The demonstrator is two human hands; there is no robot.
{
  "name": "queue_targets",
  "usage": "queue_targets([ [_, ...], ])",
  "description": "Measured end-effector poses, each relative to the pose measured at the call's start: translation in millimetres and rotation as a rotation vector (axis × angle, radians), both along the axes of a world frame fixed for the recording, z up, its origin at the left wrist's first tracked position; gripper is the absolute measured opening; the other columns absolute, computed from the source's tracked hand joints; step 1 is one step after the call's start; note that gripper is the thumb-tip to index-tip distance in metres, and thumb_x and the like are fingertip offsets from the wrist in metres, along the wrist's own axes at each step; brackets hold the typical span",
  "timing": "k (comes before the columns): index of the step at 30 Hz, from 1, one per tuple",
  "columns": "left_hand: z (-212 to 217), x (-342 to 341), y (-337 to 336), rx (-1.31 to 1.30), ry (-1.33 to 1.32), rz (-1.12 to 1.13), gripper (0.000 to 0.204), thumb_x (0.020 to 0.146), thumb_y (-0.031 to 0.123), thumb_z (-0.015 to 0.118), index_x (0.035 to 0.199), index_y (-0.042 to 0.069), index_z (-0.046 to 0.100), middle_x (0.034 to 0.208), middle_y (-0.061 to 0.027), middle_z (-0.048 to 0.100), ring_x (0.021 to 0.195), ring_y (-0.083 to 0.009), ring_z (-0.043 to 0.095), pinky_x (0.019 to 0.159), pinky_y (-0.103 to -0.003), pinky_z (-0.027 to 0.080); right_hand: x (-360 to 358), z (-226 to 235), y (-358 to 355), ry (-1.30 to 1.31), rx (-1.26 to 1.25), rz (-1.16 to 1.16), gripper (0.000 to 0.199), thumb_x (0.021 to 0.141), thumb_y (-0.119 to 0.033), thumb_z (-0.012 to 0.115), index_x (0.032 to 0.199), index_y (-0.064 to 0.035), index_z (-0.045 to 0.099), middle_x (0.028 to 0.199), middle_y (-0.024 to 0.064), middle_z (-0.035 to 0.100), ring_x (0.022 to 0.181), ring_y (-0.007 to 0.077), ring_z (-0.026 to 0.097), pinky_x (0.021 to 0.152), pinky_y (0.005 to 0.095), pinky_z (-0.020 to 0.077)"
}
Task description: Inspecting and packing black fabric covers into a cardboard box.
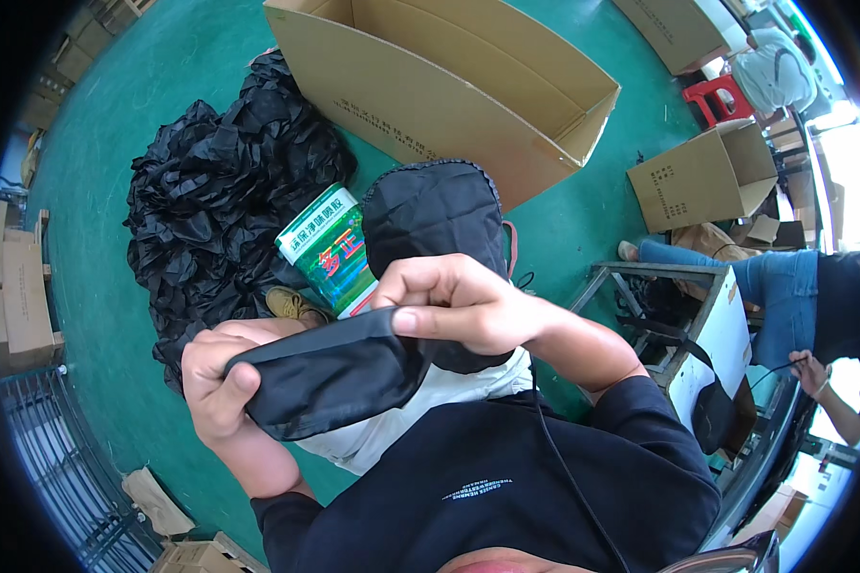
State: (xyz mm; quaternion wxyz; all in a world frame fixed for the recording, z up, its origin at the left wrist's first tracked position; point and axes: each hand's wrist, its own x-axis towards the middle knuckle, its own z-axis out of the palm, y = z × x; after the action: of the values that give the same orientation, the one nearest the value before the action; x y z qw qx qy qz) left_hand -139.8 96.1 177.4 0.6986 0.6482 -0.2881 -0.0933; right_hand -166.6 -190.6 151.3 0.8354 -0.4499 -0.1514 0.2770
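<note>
Between my two hands a black fabric pouch (pixel 330 385) is stretched out in front of my chest. My left hand (pixel 222 374) grips its left end, the thumb showing along the side. At the upper right edge, my right hand (pixel 454 310) pinches the cloth between thumb and fingers. Just beyond lies another black fabric piece (pixel 435 220) with a stitched, gathered rim, over my lap. A green and white printed tin (pixel 330 250) stands beside it. Further left is a large heap of crumpled black fabric pieces (pixel 225 191) on the floor.
A tall open cardboard box (pixel 430 91) stands ahead on the green floor. To the right are a metal-framed stand (pixel 712 325), a smaller open box (pixel 702 177) and a red stool (pixel 717 98). Another person (pixel 784 296) in jeans is at the right edge. Stacked cartons (pixel 27 296) line the left.
</note>
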Motion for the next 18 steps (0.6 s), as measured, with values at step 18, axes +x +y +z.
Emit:
queue_targets([
  [18, -11, 2, 5, -0.092, 0.022, -0.08, 0.061, 0.099, 0.045, 0.062, 0.064, -0.005, 0.057, 0.059, -0.0125, 0.059, 0.054, -0.0243, 0.056, 0.065, -0.04, 0.05, 4, -28, 7, -0.597, -0.884, -0.638, 0.032, 0.073, 0.016, 0.062, 0.102, 0.0026, 0.063, 0.098, 0.0119, 0.063, 0.09, 0.024, 0.068, 0.084, 0.0325, 0.0567],
])
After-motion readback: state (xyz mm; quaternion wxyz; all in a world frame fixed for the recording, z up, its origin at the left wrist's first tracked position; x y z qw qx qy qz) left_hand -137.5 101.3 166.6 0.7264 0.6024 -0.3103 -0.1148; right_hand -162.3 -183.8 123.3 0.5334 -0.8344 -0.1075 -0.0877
